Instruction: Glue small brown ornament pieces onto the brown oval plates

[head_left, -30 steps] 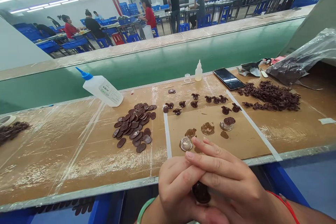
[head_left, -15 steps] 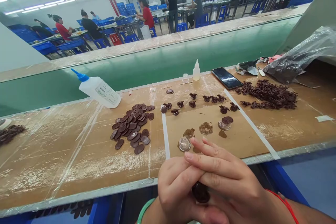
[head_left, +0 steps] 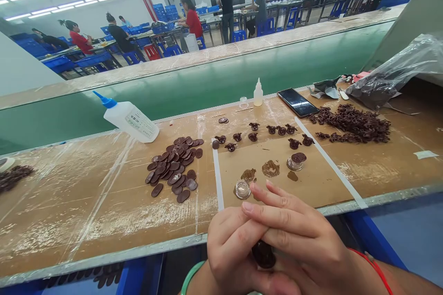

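Nothing visibly changes: left hand point(head_left: 230, 244) and right hand point(head_left: 308, 235) stay folded closely around the dark piece point(head_left: 263, 255), discs point(head_left: 175, 166) lying ahead-left of them, so the work seems at the same step.

My left hand point(head_left: 231, 243) and right hand point(head_left: 308, 231) hide part of a dark brown piece point(head_left: 263, 255) that seems rounded, the edges crop my green bangle point(head_left: 188, 276), a tape roll point(head_left: 8, 162) and the clear plastic bag point(head_left: 406, 65), and I can't read the bottle label's point(head_left: 140, 122) fine print.
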A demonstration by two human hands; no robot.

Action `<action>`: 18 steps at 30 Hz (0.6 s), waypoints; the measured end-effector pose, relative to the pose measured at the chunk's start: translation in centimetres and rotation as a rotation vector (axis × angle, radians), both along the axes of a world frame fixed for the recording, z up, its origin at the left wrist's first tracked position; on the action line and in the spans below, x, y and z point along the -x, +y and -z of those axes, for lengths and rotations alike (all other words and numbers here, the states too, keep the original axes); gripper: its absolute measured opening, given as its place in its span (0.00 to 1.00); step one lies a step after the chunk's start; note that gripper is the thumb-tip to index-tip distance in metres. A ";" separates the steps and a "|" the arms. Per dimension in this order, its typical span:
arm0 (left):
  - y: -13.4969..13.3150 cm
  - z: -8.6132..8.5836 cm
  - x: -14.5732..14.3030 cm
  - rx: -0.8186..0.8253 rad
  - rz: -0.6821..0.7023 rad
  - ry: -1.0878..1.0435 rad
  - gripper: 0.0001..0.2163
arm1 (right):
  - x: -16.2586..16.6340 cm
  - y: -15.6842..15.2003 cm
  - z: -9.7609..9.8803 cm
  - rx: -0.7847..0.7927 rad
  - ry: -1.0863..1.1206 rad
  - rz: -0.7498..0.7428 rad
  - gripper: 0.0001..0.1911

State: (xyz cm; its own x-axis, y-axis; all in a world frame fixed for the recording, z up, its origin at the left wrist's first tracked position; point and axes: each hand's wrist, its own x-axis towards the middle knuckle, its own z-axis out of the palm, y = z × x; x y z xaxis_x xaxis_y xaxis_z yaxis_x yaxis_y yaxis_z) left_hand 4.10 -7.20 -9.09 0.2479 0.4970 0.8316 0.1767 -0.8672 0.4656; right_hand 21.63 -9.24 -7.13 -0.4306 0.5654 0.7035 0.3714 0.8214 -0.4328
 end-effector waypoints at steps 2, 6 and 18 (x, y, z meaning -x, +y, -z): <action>0.0 -0.1 0.0 -0.006 -0.005 0.000 0.29 | 0.1 0.0 0.0 -0.007 0.001 0.005 0.17; 0.0 -0.2 0.0 0.010 0.003 0.009 0.30 | 0.3 0.0 -0.1 -0.012 0.004 0.008 0.20; -0.2 -0.2 -0.1 0.033 0.043 0.012 0.29 | -0.2 -0.1 -0.3 -0.023 -0.015 0.001 0.14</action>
State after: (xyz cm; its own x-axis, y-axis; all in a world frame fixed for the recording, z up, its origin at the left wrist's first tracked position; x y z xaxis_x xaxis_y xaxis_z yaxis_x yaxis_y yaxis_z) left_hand 4.18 -7.38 -8.92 0.2793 0.5128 0.8118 0.1454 -0.8583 0.4922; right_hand 21.87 -9.34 -6.80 -0.4409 0.5495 0.7097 0.3783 0.8308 -0.4082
